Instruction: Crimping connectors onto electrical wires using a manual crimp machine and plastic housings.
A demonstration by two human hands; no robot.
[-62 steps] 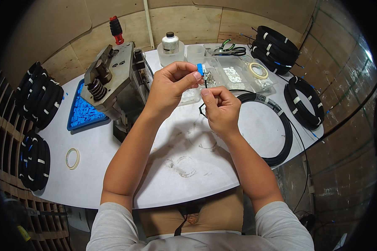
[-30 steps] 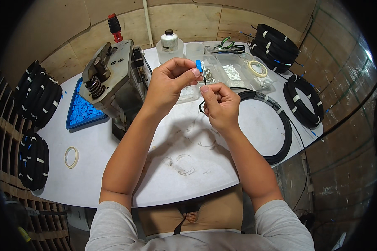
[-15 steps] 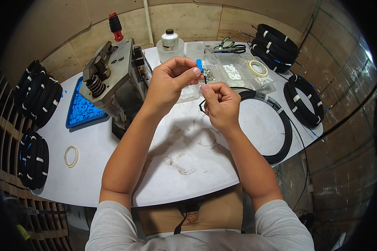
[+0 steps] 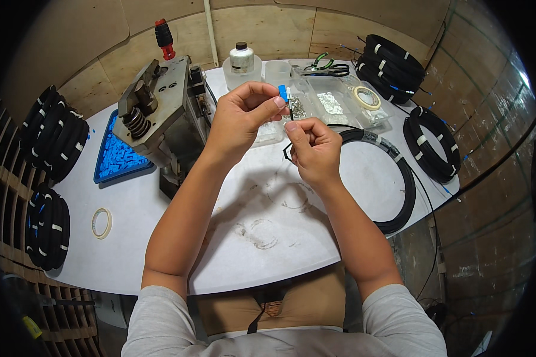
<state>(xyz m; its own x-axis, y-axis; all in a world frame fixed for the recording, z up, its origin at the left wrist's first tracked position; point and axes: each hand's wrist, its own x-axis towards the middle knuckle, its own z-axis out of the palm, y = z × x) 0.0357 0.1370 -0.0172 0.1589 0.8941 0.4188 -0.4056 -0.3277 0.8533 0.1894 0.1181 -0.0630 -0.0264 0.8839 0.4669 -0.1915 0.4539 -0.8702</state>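
Just above the frame's centre, our left hand [image 4: 238, 124] pinches a small blue piece [image 4: 283, 92] — and our right hand [image 4: 314, 149], slightly lower, grasps a black cable [image 4: 291, 110] reaching up to it; how far the cable is seated we cannot tell. At upper left, a metal machine [image 4: 178, 98] stands beside a blue tray [image 4: 124, 175] of blue parts [image 4: 120, 153]; right of centre lies a black coil [image 4: 409, 184].

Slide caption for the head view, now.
Left hand pinching a small blue rectangular piece, right hand holding a thin black cable, above a white table.
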